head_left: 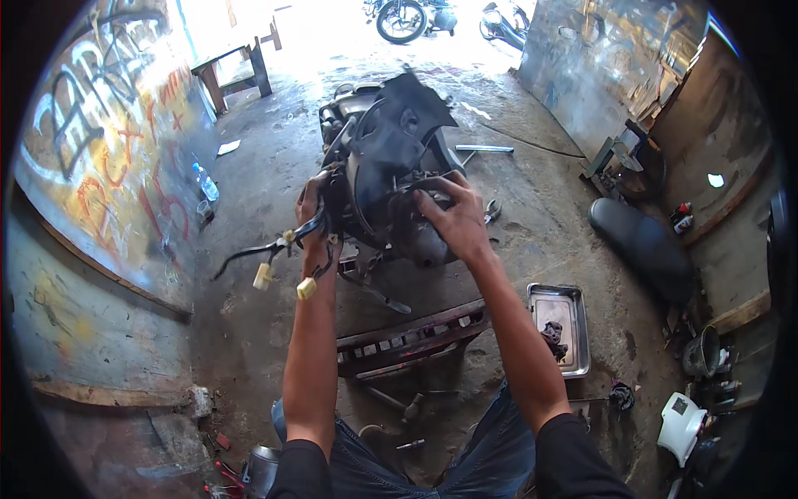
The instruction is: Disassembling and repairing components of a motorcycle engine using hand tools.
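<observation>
In front of me stands a partly stripped motorcycle (370,158) with a dark, dusty body and a black flap raised on top. My right hand (453,212) is closed over a dark rounded part (420,237) at its near end, thumb toward the middle. At the left side of the body my left hand (312,204) has its fingers curled, partly hidden by dark parts and cables; what they grip is hidden. A black wiring harness (249,247) hangs across my left wrist. From it dangle a cream connector (263,276) and another cream connector (307,289).
A narrow, reddish-dark slotted bench (407,339) stands between me and the motorcycle. To the right are a metal tray (584,333) holding a dark rag and a black seat (640,245). A water bottle (205,183) stands by the left wall. Tools lie near my feet.
</observation>
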`<action>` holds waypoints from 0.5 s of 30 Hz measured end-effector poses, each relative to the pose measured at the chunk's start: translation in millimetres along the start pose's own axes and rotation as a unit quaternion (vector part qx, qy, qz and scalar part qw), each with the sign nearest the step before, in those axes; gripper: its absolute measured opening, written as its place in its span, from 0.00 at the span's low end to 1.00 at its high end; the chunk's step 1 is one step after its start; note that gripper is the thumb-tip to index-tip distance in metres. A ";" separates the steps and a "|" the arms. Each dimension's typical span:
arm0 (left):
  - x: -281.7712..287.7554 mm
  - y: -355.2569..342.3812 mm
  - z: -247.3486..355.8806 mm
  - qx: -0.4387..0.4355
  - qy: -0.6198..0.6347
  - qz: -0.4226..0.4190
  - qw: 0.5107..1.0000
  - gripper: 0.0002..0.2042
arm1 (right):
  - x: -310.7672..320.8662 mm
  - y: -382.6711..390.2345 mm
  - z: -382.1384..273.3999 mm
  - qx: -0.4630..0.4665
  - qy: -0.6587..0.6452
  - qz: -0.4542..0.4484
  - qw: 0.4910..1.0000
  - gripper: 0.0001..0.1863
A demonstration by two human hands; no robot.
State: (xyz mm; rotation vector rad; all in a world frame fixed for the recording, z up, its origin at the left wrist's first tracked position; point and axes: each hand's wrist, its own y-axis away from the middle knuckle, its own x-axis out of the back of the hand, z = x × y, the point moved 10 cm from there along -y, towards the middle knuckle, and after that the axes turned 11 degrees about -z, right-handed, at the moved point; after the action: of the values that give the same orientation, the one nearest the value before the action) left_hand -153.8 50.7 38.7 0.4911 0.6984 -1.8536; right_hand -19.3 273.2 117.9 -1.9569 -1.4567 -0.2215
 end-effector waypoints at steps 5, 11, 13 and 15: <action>-5.6 5.9 -3.6 0.005 0.139 -0.116 0.983 0.15 | -7.4 2.8 0.1 -0.028 -0.026 -0.020 0.999 0.19; 16.3 23.1 9.9 0.024 -0.097 -0.038 0.994 0.17 | 2.7 -8.5 -14.1 0.013 0.021 0.011 1.000 0.17; 18.4 22.3 -1.0 0.049 0.021 -0.041 0.998 0.15 | -3.3 -12.8 13.0 -0.111 -0.048 -0.031 0.992 0.15; 18.9 21.3 3.6 -0.009 -0.084 -0.056 0.995 0.15 | -3.6 -14.5 14.0 -0.121 -0.010 -0.053 0.991 0.15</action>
State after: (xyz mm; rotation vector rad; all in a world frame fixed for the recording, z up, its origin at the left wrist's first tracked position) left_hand -141.0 29.3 24.6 0.2845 0.6392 -1.9648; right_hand -37.1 281.0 111.6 -2.0780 -1.6115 -0.4470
